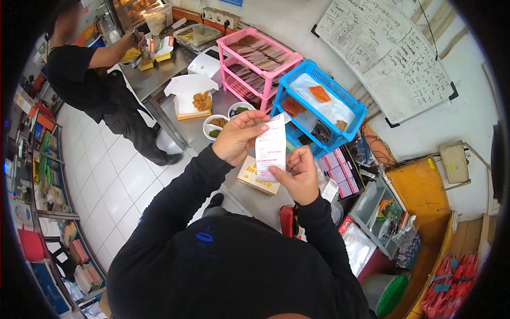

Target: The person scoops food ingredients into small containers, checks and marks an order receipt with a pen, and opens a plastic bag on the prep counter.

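Thin paper receipt (270,146) | left grip (239,137), right grip (298,178) pinching | rectangular carton (254,179)

Single head cam, wide view, faces forward-down from above left hand (243,136) and right hand (298,175), both close; counter (261,202) beneath.

receipt (270,141) print too small to read; box (258,183) partly hidden behind

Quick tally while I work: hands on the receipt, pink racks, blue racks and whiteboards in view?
Hands on the receipt: 2 (left hand, right hand)
Pink rack: 1
Blue rack: 1
Whiteboard: 1
Total: 5
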`<state>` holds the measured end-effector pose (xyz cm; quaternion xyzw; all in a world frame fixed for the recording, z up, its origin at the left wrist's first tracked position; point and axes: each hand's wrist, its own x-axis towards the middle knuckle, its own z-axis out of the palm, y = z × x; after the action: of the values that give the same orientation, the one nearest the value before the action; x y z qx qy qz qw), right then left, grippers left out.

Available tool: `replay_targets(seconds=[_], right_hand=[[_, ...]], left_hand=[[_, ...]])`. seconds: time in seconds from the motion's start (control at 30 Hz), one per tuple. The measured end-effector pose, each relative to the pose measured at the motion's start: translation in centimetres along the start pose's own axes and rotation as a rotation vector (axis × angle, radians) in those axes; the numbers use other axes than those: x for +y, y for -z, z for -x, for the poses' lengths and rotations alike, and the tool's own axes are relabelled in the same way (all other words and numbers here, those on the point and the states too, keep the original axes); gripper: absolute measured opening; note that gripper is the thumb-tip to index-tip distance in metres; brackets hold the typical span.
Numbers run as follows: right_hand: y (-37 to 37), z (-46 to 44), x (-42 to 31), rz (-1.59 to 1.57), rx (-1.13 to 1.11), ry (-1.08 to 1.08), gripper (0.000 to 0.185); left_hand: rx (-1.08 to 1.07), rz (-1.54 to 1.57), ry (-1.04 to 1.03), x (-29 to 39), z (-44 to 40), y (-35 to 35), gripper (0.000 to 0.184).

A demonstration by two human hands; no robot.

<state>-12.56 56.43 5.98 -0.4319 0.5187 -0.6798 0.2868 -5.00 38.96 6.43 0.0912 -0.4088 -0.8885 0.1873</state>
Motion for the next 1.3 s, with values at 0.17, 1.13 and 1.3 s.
replay_targets(seconds=[0.17, 1.13, 1.3], right_hand=[[-4.5, -1.8, 1.1, -0.186, 0.119, -0.159, 0.039], [-20.8, -8.3, 5.0, -0.016, 0.429, -0.008, 0.042], [-21.2, -8.3, 4.8, -0.017, 0.457, -0.017, 0.042]], left_hand=[[-0.045, -0.209, -0.21, 2.9, -0.2, 3.7, 0.026], [-0.47, -0.321, -0.162, 14.3, -4.0, 14.3, 0.024], [-0.511, -0.295, -0.172, 14.7, -4.2, 14.1, 0.024]])
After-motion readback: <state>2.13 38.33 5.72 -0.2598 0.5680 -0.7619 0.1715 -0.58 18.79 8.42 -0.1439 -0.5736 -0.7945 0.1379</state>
